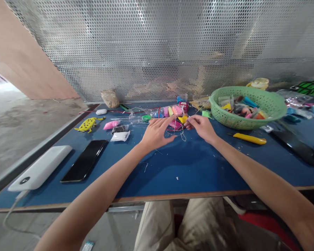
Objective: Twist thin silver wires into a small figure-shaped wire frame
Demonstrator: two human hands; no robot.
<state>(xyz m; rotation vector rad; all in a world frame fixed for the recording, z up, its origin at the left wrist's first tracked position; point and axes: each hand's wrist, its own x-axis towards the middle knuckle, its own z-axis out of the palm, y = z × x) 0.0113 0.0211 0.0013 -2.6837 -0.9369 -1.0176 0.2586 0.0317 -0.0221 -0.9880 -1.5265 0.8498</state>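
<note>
My left hand is above the blue table, thumb and fingers spread apart, with a thin looped wire beside its fingertips. To its right, my right hand has its thumb and forefinger pinched on a thin wire end. Behind my hands lie a yellow piece, a magenta piece and a clear bag of pastel pieces. A green packet sits left of them.
A green basket of small packets stands right, near a yellow cutter. Left are a black phone, a white power bank, a yellow spotted frog toy and small packets. A perforated metal panel stands behind.
</note>
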